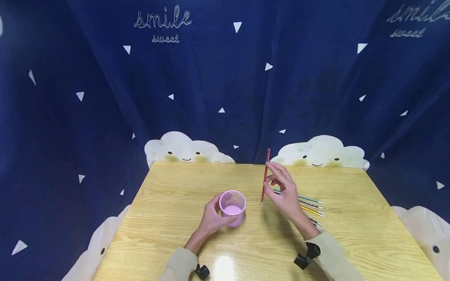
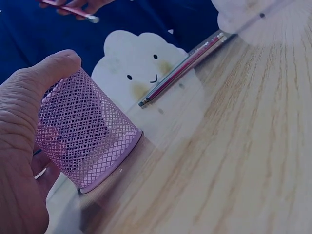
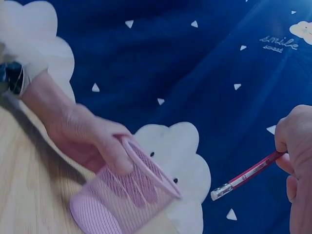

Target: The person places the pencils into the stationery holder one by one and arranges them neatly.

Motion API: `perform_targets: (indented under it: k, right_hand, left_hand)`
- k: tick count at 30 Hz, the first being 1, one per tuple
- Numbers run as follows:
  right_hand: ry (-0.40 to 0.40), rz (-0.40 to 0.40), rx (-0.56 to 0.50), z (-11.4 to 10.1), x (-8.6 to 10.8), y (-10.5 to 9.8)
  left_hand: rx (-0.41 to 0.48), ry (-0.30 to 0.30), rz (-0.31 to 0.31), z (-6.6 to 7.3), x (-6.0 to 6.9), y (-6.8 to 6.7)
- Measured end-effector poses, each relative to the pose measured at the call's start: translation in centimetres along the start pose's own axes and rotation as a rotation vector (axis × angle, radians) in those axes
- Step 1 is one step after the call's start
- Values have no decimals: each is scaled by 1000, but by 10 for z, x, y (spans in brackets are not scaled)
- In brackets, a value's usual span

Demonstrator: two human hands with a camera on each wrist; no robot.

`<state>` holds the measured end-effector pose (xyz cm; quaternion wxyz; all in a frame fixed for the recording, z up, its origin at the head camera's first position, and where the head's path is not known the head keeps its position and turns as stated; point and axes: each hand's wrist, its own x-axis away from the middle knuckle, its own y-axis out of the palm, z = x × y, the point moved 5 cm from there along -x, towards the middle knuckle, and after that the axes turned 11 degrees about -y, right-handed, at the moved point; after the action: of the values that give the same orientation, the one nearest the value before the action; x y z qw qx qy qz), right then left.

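Note:
My left hand [image 1: 213, 218] grips a pink mesh pen cup [image 2: 87, 131], thumb on the near side and fingers round the far side. The cup stands on the wooden table, its open top facing up and nothing visible inside. To the right of the cup, my right hand [image 1: 285, 193] pinches a red pencil [image 1: 266, 175] between thumb and fingertips, nearly upright above the table. Its white eraser end [image 3: 218, 192] points down toward the cup's side, apart from the rim. Several more pencils [image 1: 311, 210] lie on the table under my right hand and forearm, which partly hide them.
The light wooden table [image 1: 168, 187] ends at a dark blue curtain [image 1: 197, 78] with white triangles and clouds. Black wrist cameras [image 1: 307, 255] are strapped over both sleeves. A bright light reflection shows near the table's front.

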<state>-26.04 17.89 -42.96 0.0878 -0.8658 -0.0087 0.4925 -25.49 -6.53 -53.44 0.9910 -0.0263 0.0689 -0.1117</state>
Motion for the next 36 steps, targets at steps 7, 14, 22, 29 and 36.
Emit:
perform_targets:
  k: [7, 14, 22, 29, 36]
  right_hand:
    - [15, 70, -79, 5, -2, 22]
    - [23, 63, -73, 11, 3, 47]
    - [2, 10, 36, -2, 5, 70]
    - [6, -32, 45, -10, 10, 81]
    - [-9, -62, 35, -11, 14, 85]
  left_hand:
    - [6, -1, -10, 0, -2, 1]
    - [-10, 16, -3, 1, -1, 0]
    - [-47, 25, 7, -4, -3, 0]
    - [-37, 36, -3, 4, -1, 0]
    - [-78, 37, 14, -19, -9, 0]
